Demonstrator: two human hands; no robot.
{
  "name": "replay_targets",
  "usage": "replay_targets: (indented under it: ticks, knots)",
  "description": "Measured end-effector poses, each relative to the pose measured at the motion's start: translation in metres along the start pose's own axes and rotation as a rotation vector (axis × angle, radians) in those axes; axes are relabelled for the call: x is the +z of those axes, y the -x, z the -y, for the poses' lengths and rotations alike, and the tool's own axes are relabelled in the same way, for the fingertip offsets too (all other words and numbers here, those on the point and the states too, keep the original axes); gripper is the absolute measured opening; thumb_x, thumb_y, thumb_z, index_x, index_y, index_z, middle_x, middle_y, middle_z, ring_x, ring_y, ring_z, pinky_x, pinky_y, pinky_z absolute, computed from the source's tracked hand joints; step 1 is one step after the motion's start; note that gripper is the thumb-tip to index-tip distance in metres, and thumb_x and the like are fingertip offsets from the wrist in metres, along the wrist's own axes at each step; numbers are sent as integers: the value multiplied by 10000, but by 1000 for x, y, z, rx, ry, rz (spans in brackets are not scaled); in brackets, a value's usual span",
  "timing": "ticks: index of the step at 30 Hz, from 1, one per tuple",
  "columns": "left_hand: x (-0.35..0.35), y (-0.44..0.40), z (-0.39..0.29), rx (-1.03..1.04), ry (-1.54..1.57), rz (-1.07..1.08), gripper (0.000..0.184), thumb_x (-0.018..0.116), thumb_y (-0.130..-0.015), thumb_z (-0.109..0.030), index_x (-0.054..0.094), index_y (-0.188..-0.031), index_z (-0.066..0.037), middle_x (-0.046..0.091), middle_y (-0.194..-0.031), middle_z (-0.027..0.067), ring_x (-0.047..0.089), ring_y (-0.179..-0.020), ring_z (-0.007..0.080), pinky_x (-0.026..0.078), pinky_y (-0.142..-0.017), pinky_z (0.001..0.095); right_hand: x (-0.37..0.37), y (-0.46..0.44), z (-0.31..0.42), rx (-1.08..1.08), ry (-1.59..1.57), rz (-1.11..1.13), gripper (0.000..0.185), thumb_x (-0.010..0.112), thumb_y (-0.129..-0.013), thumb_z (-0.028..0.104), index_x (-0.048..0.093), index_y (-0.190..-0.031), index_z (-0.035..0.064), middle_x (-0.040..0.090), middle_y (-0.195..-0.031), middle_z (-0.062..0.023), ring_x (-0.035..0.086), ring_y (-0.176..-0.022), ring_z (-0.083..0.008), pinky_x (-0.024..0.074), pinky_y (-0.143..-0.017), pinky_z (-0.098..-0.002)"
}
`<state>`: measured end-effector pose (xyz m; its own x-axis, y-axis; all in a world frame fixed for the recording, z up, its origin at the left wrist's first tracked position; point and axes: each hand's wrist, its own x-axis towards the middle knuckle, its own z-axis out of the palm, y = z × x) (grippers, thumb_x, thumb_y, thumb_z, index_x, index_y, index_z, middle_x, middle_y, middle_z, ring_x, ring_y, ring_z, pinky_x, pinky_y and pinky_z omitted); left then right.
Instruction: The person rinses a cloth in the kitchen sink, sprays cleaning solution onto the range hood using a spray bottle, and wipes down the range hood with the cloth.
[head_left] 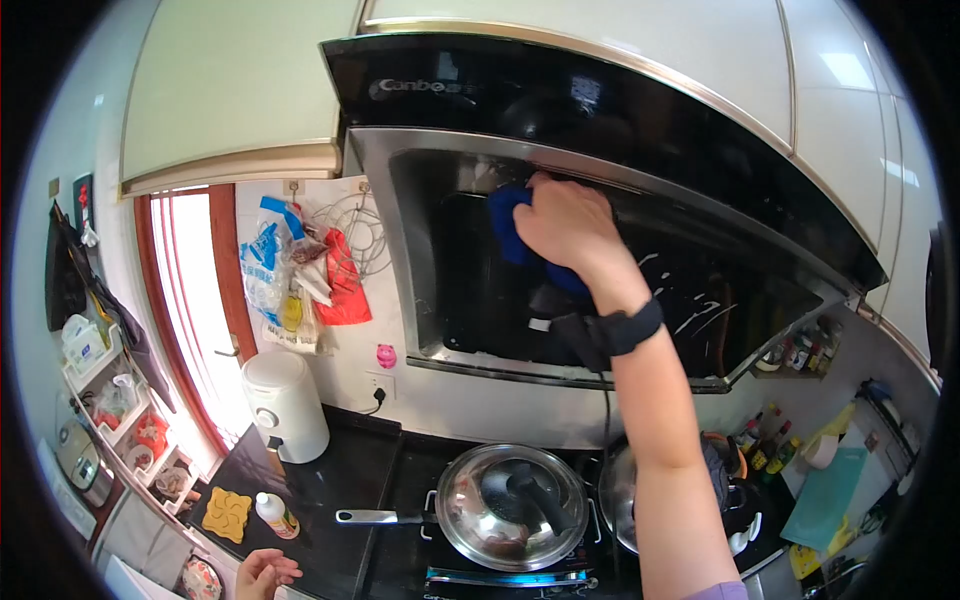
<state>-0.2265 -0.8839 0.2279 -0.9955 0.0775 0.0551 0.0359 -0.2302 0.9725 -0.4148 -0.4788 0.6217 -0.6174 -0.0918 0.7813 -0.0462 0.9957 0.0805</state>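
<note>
Blue cloth (506, 222) bunches in the right hand (570, 222) against the glossy hood (480, 290).

The blue cloth (508, 228) is matt, the range hood (480, 290) glossy, perhaps glass-faced.

The scene is brightly lit, with the door (182, 290) washed out to white by daylight, while glare is reflected by the range hood (660, 235), the cabinet (840, 80) and the pan lid (500, 520), and straight lines are bent toward the darkened, rounded edges.
</note>
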Motion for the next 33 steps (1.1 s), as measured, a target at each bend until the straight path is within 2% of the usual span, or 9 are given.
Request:
replay_targets:
  ticks: [5,10,14,16,19,22,24,25,33]
  knots:
    - [-19,8,2,10,94,-46,369,521,-944,-213,476,-1246,-6,610,-1071,125,616,-937,189,486,-828,297,14,-7,14,-48,64,-140,401,500,-766,252,628,-1052,1,650,-975,-226,606,-941,-387,420,-896,-474]
    - [-17,-9,-7,2,27,-1,353,512,-949,-195,485,-1238,6,612,-1072,120,617,-934,185,483,-815,290,-6,28,-64,-201,103,-152,398,583,-718,281,583,-1069,93,638,-962,-184,617,-896,-357,477,-789,-460]
    - [-15,-11,-4,3,-20,9,339,510,-948,-185,490,-1228,5,609,-1077,124,616,-934,192,481,-809,290,-30,71,-174,-79,218,-267,440,577,-660,185,608,-1089,97,633,-1057,-167,576,-990,-359,422,-919,-426]
    - [-20,-6,-1,-17,-18,-18,331,510,-947,-180,493,-1222,3,609,-1076,126,616,-934,196,482,-814,291,-29,92,-240,-141,228,-443,419,542,-636,141,614,-1043,73,621,-1030,-172,539,-1022,-378,376,-948,-439]
    - [-29,6,9,-44,14,-74,321,509,-946,-174,497,-1215,-1,609,-1070,127,615,-939,205,482,-824,293,-15,119,-276,-83,302,-779,477,500,-691,116,545,-1160,42,479,-1237,-211,423,-1161,-396,298,-1018,-450]
    - [-41,16,13,-62,35,-144,318,507,-946,-174,496,-1215,-6,612,-1061,124,615,-950,210,482,-834,295,23,105,-266,30,248,-1070,487,495,-711,110,520,-1191,26,411,-1314,-222,381,-1212,-390,266,-1044,-451]
    - [-46,20,11,-95,1,-184,315,500,-950,-175,493,-1222,-15,615,-1057,115,612,-971,208,480,-840,298,49,79,-237,377,-26,-1424,500,489,-728,117,502,-1220,31,356,-1354,-225,323,-1256,-383,236,-1059,-460]
    - [-48,20,10,-90,2,-193,315,500,-950,-175,493,-1222,-15,615,-1057,115,612,-971,208,480,-840,298,56,70,-219,376,-37,-1426,500,489,-728,117,502,-1220,31,356,-1354,-225,323,-1256,-383,236,-1059,-460]
    - [-65,22,13,-68,84,-184,312,492,-956,-177,491,-1225,-20,613,-1069,104,601,-979,196,464,-861,296,68,35,33,-96,45,-780,503,655,-663,149,566,-1156,99,477,-1189,-174,434,-1104,-346,340,-936,-466]
